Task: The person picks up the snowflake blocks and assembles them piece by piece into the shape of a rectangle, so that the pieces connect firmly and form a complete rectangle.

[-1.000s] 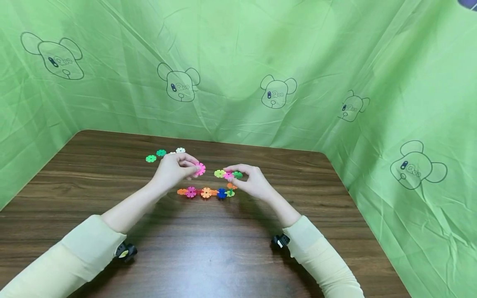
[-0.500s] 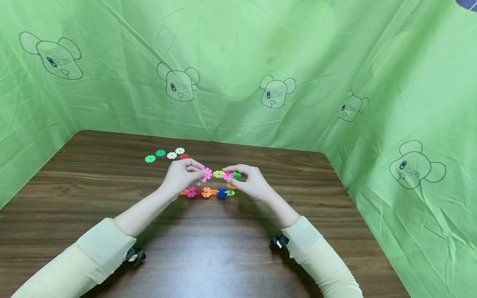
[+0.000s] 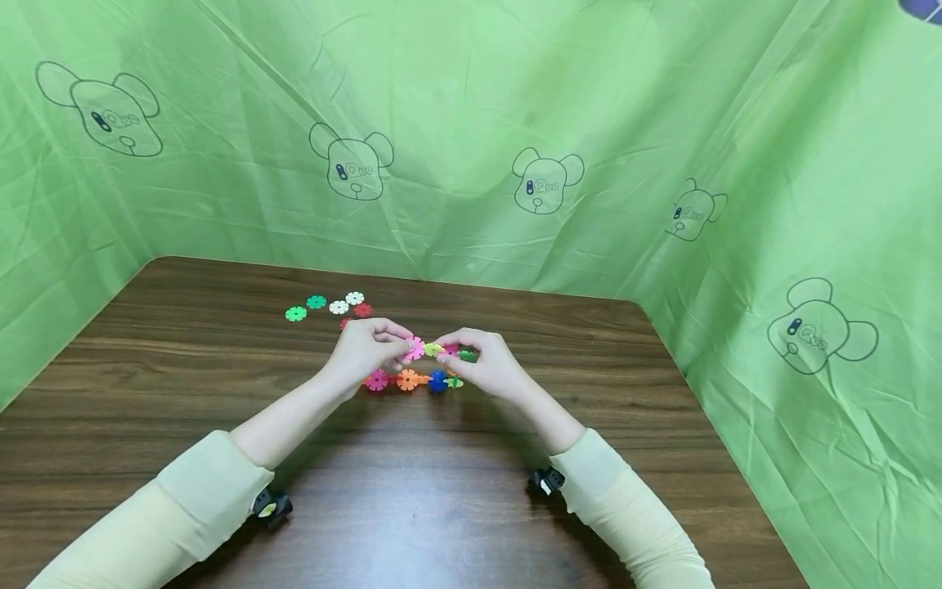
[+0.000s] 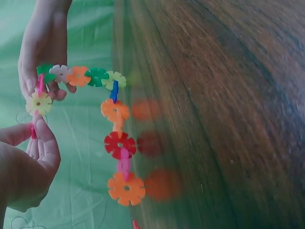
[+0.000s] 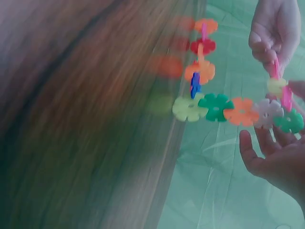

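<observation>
My left hand (image 3: 368, 350) pinches a pink notched plastic disc (image 3: 417, 348) between thumb and fingers. Its edge meets the yellow-green disc (image 4: 39, 104) at one end of a chain of interlocking discs. My right hand (image 3: 484, 361) grips that chain around the pink disc (image 5: 287, 98) beside the yellow-green one. From there the chain runs through green, a white disc (image 4: 60, 73), orange and green. At a light green disc (image 5: 188, 109) it turns a corner, then continues through a blue disc (image 4: 114, 91), a red disc (image 4: 120, 145) and others to an orange disc (image 4: 126, 188).
Loose discs lie toward the back left of the brown wooden table (image 3: 412, 491): a light green disc (image 3: 296, 313), a darker green disc (image 3: 316, 302), two white discs (image 3: 338, 307) and red ones (image 3: 363, 310). Green cloth (image 3: 456, 98) with bear-face drawings surrounds the table's back and sides.
My left hand has carried its pink disc rightward to the yellow-green disc. My right hand has shifted slightly left and nearer with the chain. The loose red discs have come into sight.
</observation>
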### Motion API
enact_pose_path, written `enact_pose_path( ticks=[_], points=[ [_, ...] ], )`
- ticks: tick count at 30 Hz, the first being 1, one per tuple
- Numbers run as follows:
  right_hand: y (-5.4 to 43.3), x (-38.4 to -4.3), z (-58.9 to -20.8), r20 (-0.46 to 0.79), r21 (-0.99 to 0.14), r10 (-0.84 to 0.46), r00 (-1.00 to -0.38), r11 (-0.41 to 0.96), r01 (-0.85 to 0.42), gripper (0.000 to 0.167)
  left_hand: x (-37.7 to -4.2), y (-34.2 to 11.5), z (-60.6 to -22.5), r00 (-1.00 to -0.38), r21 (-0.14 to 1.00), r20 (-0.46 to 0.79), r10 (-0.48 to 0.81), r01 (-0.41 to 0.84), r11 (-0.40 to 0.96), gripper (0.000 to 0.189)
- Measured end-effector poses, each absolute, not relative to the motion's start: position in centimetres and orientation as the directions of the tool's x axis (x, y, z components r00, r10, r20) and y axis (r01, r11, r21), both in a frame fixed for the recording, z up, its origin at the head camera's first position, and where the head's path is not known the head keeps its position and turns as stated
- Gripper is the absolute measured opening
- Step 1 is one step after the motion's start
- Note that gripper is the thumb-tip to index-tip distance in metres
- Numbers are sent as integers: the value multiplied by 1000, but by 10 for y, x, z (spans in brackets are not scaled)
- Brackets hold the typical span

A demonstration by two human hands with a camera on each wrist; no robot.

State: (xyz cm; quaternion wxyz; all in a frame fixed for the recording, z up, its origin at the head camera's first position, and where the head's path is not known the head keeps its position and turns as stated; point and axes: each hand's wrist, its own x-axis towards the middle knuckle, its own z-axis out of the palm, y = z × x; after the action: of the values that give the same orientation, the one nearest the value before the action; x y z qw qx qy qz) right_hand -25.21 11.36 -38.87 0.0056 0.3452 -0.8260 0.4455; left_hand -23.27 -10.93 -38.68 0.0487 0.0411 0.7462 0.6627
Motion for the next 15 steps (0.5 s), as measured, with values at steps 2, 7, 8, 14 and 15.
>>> enact_pose_path(
  ticks=[2, 7, 8, 14, 15],
  points=[
    [110, -251, -389, 304, -742, -550, -778, 375, -556, 14, -233, -108, -388, -990, 995, -11, 142, 3, 103, 23],
    [105, -249, -387, 295, -762, -509, -809, 386, -520, 10, -234, -107, -388, -988, 997, -5, 152, 7, 73, 25],
    [104, -248, -385, 295, -764, -504, -811, 385, -517, 10, -234, -107, -387, -988, 998, -8, 152, 2, 70, 25],
    [101, -232, -361, 300, -781, -515, -803, 350, -517, 11, -233, -105, -381, -990, 996, -26, 141, -14, 84, 23],
    [101, -230, -358, 301, -783, -518, -801, 344, -517, 10, -233, -104, -380, -990, 996, -27, 140, -14, 89, 23]
  ],
)
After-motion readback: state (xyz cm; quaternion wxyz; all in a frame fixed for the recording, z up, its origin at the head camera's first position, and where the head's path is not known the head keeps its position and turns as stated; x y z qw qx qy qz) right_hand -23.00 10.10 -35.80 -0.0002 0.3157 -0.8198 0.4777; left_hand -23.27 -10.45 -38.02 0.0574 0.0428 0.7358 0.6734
